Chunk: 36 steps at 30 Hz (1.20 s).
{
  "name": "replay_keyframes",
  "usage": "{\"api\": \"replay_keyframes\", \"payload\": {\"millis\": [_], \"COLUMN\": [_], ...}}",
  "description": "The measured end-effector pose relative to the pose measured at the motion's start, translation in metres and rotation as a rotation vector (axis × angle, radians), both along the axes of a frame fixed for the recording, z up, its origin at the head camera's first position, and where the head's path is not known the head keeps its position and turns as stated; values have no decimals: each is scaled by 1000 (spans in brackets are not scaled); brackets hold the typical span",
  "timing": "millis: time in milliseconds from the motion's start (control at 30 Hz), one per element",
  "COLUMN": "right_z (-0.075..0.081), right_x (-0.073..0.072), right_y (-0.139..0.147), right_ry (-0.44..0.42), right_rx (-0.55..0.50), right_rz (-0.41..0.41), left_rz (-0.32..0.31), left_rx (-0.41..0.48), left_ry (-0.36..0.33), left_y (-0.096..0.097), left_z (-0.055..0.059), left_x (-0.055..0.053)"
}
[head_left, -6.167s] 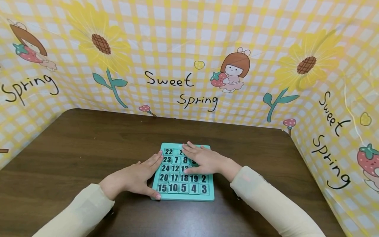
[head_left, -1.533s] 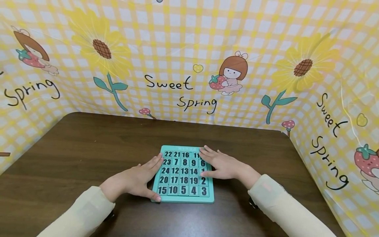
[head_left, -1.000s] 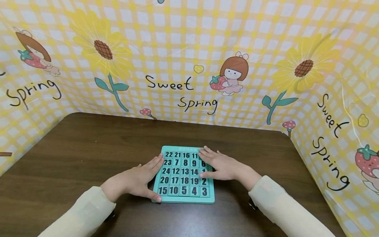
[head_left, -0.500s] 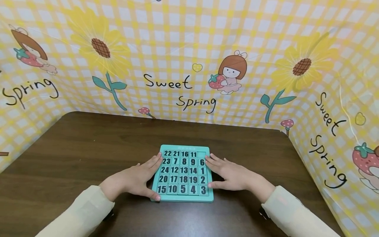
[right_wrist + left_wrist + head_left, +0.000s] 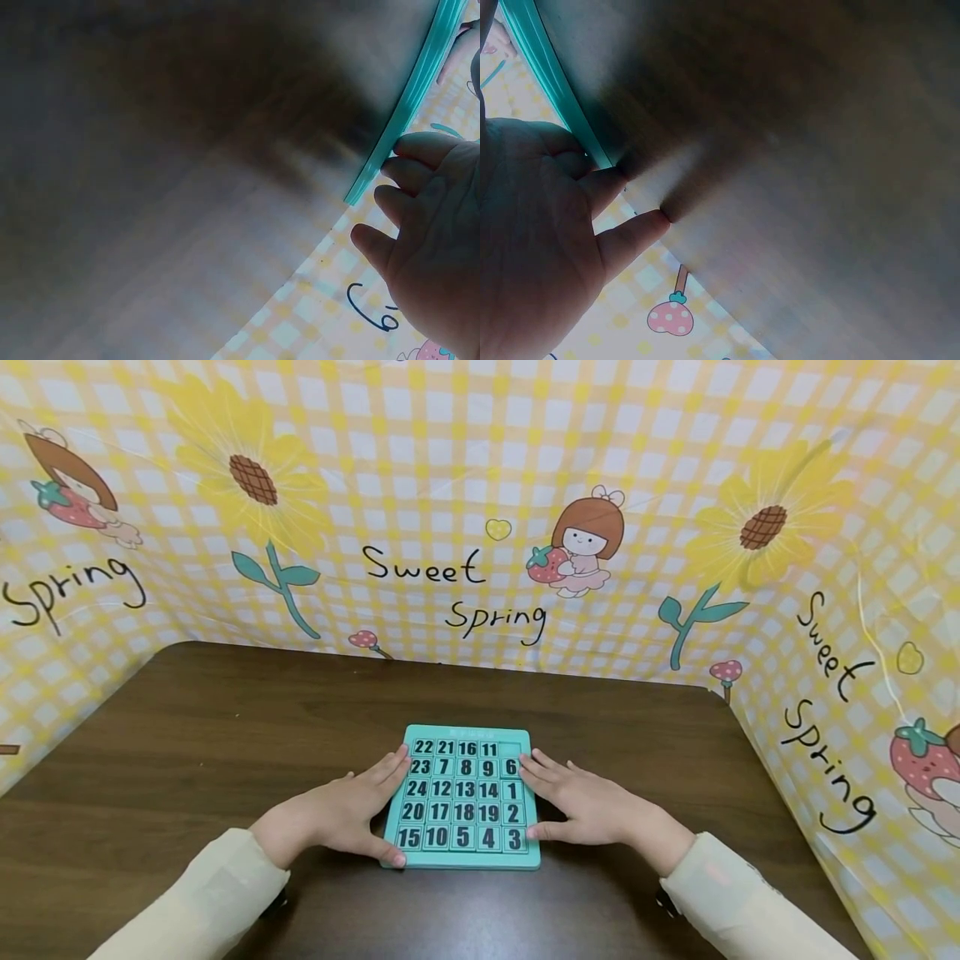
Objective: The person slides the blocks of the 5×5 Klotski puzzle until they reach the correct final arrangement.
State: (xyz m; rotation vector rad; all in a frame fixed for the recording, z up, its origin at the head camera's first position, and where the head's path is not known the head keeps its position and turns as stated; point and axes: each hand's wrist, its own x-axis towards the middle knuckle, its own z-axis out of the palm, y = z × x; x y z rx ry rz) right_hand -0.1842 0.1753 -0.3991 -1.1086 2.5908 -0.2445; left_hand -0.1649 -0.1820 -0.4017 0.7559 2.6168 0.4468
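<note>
A teal number slide puzzle lies flat on the table, its black-numbered tiles facing up. The top row reads 22, 21, 16, 11, and the top right slot is bare. My left hand rests along the puzzle's left edge, fingers extended and thumb at the lower left corner. Along the right edge lies my right hand, fingers straight, thumb near the 3 tile. In the left wrist view the teal frame meets the fingers; the right wrist view shows the frame's side against the other hand's fingertips.
The brown wooden table extends around the puzzle on every side. Behind it and at both sides hangs a yellow checked cloth printed with sunflowers, cartoon figures and lettering.
Earlier the right hand was over the tiles with a gap in the top row's second slot. The 21, 16 and 11 tiles now sit further left, and that hand has withdrawn to the right edge.
</note>
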Motion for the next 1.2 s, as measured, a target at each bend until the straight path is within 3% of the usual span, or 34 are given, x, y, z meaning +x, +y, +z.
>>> {"api": "replay_keyframes", "payload": {"millis": [667, 933, 1200], "right_z": [0, -3, 0], "right_x": [-19, -25, -19], "right_y": [-3, -4, -1], "right_ry": [-41, -20, -43], "right_rx": [-15, -18, -48], "right_rz": [-39, -38, -50], "left_rz": [0, 8, 5], "left_rx": [-1, -6, 1], "left_ry": [0, -6, -6], "left_y": [-1, 0, 0], "left_z": [0, 0, 2], "left_x": [1, 2, 2]}}
